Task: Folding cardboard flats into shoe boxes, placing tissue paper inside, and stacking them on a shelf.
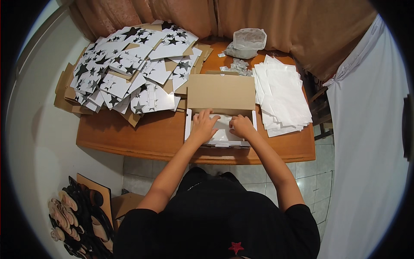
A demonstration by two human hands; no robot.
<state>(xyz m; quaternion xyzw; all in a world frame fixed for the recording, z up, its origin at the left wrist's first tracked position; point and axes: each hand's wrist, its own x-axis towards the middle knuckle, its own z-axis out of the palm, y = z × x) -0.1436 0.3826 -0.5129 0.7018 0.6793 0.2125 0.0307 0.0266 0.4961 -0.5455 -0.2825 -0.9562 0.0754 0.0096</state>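
An open cardboard box (222, 91), brown inside with white side walls, stands at the table's front edge. Its lid is raised on the far side. A white sheet (223, 130) lies inside it, looking like thin paper or plastic. My left hand (203, 125) reaches over the box's left part, fingers spread and touching the sheet. At the right side of the box, my right hand (242, 127) has its fingers bent and drawn together on the sheet. What lies beneath the sheet is hidden.
Flat white cardboard pieces with black stars (129, 64) are heaped at the left. White sheets (282, 95) are stacked at the right. Behind the box are small packets (239, 67) and a clear bag (249, 42). Shoes (71, 211) hang at lower left.
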